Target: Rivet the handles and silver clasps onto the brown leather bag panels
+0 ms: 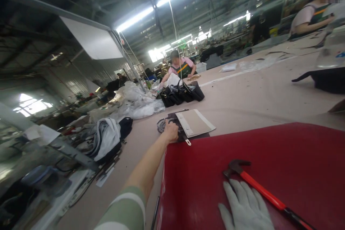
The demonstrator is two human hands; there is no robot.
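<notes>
My bare left hand [170, 131] reaches forward, its index finger stretched toward a grey, dark-flecked coil [161, 125] and its other fingers curled in. What lies under those curled fingers is hidden. Beside it, a beige panel with pale edge strips [196, 122] rests on dark flat pieces. A small metal tab with a hole [188, 142] sticks out toward me. In a grey glove, my right hand [245, 206] lies flat with fingers spread on a glossy red surface [194, 183]. A claw hammer [262, 188] with a red and black handle lies just beyond and to its right.
Black handbags [180, 95] stand farther back beside heaped clear plastic [134, 100]. Co-workers [180, 66] sit along the long table [250, 97]. A black piece with a strap [323, 79] lies at right. A metal frame post [67, 151] rises at left near folded material [106, 138].
</notes>
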